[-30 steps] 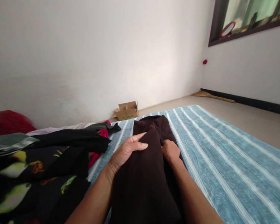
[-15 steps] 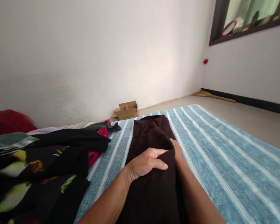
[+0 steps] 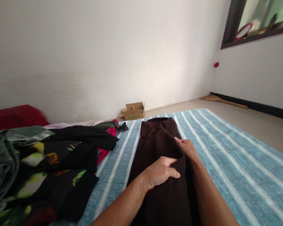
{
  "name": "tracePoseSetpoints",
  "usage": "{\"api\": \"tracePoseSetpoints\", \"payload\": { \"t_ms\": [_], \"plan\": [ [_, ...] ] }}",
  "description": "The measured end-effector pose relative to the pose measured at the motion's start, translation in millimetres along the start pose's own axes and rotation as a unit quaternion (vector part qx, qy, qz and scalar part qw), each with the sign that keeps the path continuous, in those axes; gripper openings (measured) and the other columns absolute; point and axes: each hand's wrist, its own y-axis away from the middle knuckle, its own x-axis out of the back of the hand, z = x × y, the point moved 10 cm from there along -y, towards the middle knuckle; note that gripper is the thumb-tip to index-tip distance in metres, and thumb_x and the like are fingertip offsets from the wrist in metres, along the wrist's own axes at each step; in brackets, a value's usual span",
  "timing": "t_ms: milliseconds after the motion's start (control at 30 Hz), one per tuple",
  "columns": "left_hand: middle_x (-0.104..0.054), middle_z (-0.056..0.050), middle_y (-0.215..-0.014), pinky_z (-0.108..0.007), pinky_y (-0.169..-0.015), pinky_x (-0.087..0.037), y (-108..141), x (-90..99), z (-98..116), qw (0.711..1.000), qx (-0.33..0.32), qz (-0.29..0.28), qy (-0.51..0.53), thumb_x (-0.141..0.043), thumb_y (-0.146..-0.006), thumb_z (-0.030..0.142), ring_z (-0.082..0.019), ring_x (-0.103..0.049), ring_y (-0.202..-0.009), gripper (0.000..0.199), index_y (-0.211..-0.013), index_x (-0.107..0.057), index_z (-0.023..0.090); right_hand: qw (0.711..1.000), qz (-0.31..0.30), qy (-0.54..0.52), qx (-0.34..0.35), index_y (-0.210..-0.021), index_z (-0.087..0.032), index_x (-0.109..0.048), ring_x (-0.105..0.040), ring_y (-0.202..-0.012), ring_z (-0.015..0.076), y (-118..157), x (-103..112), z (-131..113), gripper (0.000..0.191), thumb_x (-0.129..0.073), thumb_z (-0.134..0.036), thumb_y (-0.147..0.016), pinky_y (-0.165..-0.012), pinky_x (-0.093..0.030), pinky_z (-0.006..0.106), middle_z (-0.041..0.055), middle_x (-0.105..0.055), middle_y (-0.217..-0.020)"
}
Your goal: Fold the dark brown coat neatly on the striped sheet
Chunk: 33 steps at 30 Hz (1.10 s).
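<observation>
Dark brown trousers (image 3: 159, 144) lie lengthwise on the blue-and-white striped bed sheet (image 3: 214, 150), waistband at the far end. My left hand (image 3: 161, 172) is closed on a fold of the fabric near the middle, thumb on top and some fingertips hidden in the cloth. Slightly farther away, my right hand (image 3: 186, 147) grips the right edge of the trousers, its thumb on the near side and most other fingers out of sight.
At left lie a black garment with colourful prints (image 3: 47, 175), green-grey denim (image 3: 2, 160) and a black garment (image 3: 85, 136). A red bundle (image 3: 17, 117) sits behind them. Beyond the bed stand a cardboard box (image 3: 133, 112) and a straw broom (image 3: 226, 101) by the wall.
My right hand has shifted up and outward along the trousers' right edge, so more of it shows. My left hand keeps its hold. The whole view has swung slightly left.
</observation>
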Motion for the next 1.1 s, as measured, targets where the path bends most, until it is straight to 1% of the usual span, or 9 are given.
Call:
{"api": "tracePoseSetpoints", "payload": {
  "t_ms": [67, 167, 267, 400, 567, 667, 800, 933, 1100],
  "plan": [
    [-0.064, 0.0, -0.072, -0.027, -0.063, -0.041, -1.6, 2.0, -7.3, 1.0, 0.007, 0.012, 0.002, -0.059, -0.054, 0.013, -0.015, -0.057, -0.064, 0.026, -0.079, -0.067, 0.013, 1.0, 0.013, -0.02, -0.014, -0.062, -0.01, -0.067, -0.059, -0.065, 0.0203, 1.9, 5.3, -0.2, 0.058, -0.04, -0.058, -0.078, -0.051, -0.039, 0.024, 0.0072, -0.059, -0.055],
    [-0.063, 0.0, -0.067, -0.026, -0.058, -0.04, -3.5, 3.6, -17.9, 0.999, 0.024, 0.031, -0.003, -0.058, -0.052, 0.013, -0.015, -0.056, -0.06, 0.021, -0.072, -0.066, 0.013, 0.999, 0.015, -0.028, -0.017, -0.058, -0.011, -0.066, -0.058, -0.061, 0.0196, 3.2, 6.7, -1.7, 0.058, -0.045, -0.063, -0.074, -0.05, -0.038, 0.024, 0.0063, -0.057, -0.051],
    [-0.062, 0.001, -0.065, -0.026, -0.056, -0.039, -4.6, 3.4, -23.1, 0.999, 0.023, 0.044, 0.007, -0.058, -0.051, 0.013, -0.015, -0.055, -0.058, 0.02, -0.069, -0.065, 0.013, 1.0, 0.008, -0.021, -0.012, -0.058, -0.013, -0.066, -0.057, -0.059, 0.0187, 2.4, 2.6, -0.5, 0.047, -0.053, -0.057, -0.07, -0.05, -0.038, 0.024, 0.0043, -0.058, -0.051],
    [-0.06, 0.001, -0.062, -0.025, -0.054, -0.038, -3.8, 1.6, -26.9, 0.999, 0.01, 0.05, 0.018, -0.059, -0.05, 0.015, -0.014, -0.053, -0.056, 0.02, -0.069, -0.065, 0.013, 0.999, 0.016, -0.043, -0.007, -0.067, -0.015, -0.067, -0.058, -0.06, 0.0172, 2.2, 1.1, 3.0, 0.03, -0.058, -0.043, -0.066, -0.052, -0.041, 0.023, 0.0031, -0.064, -0.06],
    [-0.057, 0.002, -0.058, -0.024, -0.05, -0.035, -2.7, 3.1, -36.0, 0.997, -0.001, 0.066, 0.029, -0.059, -0.05, 0.014, -0.012, -0.05, -0.05, 0.014, -0.063, -0.063, 0.014, 1.0, 0.005, -0.024, -0.007, -0.075, -0.013, -0.068, -0.057, -0.057, 0.0151, -4.4, -0.8, -3.6, 0.029, -0.057, -0.039, -0.068, -0.053, -0.041, 0.023, 0.0032, -0.064, -0.062],
    [-0.059, 0.001, -0.059, -0.025, -0.049, -0.036, -2.7, 2.1, -43.5, 0.996, 0.013, 0.069, 0.052, -0.059, -0.05, 0.014, -0.014, -0.051, -0.051, 0.017, -0.065, -0.064, 0.014, 0.999, -0.011, 0.047, -0.002, -0.063, -0.013, -0.065, -0.05, -0.048, 0.0123, -26.0, -8.6, -18.5, 0.03, -0.057, -0.041, -0.071, -0.046, -0.035, 0.023, 0.0006, -0.055, -0.049],
    [-0.06, 0.001, -0.061, -0.026, -0.052, -0.038, 2.1, -1.9, -38.8, 0.995, 0.005, 0.071, 0.075, -0.058, -0.05, 0.012, -0.013, -0.051, -0.05, 0.017, -0.066, -0.065, 0.014, 0.992, -0.035, 0.117, 0.008, -0.046, -0.014, -0.056, -0.04, -0.04, 0.01, -71.3, -27.8, -42.1, 0.037, -0.062, -0.043, -0.068, -0.041, -0.027, 0.023, -0.0018, -0.043, -0.039],
    [-0.059, 0.001, -0.061, -0.024, -0.05, -0.037, 5.5, -3.4, -35.7, 0.996, 0.001, 0.072, 0.058, -0.059, -0.052, 0.012, -0.012, -0.05, -0.052, 0.016, -0.067, -0.065, 0.015, 0.983, -0.036, 0.178, 0.025, -0.048, -0.014, -0.057, -0.047, -0.046, 0.0127, -109.2, -47.1, -59.3, 0.037, -0.067, -0.045, -0.064, -0.045, -0.033, 0.024, -0.0005, -0.047, -0.043],
    [-0.056, 0.001, -0.061, -0.024, -0.047, -0.034, 1.9, -0.8, -36.5, 0.997, -0.024, 0.066, -0.034, -0.064, -0.056, 0.018, -0.012, -0.046, -0.051, 0.019, -0.075, -0.066, 0.015, 0.972, -0.023, 0.233, 0.033, -0.057, -0.013, -0.061, -0.058, -0.064, 0.0191, -128.8, -66.4, -65.2, 0.03, -0.077, -0.038, -0.053, -0.057, -0.042, 0.027, 0.002, -0.056, -0.054]
  ]
}}
